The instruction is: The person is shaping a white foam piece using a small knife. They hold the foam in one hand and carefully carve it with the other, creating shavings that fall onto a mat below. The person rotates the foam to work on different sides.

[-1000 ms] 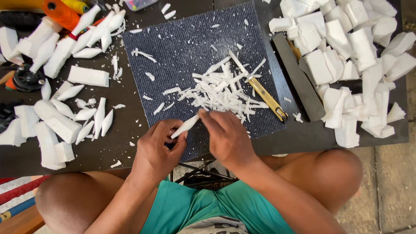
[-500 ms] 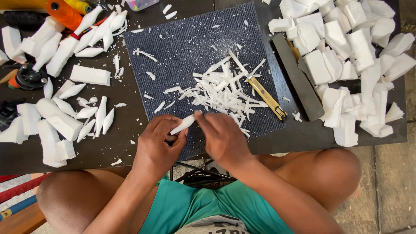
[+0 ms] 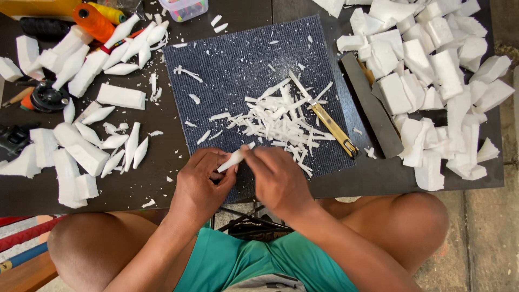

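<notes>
My left hand [image 3: 201, 186] grips a small white foam stick [image 3: 233, 159] at the near edge of a dark blue ribbed mat [image 3: 238, 59]. My right hand [image 3: 278, 181] is closed over the stick's far end; whatever it may hold is hidden by the fingers. A heap of thin white foam shavings [image 3: 278, 119] lies on the mat just beyond my hands. A yellow-handled knife [image 3: 332, 127] rests at the heap's right side.
Rough white foam blocks [image 3: 432, 81] pile up at right beside a dark flat bar [image 3: 373, 108]. Carved pointed foam pieces [image 3: 102, 140] lie at left, with an orange thread spool [image 3: 93, 21] and a small clear plastic box [image 3: 184, 8] at the back. My bare knees sit below the board.
Both hands stay at the mat's near edge, working the foam stick with small shifts; the stick's tilt changed slightly.
</notes>
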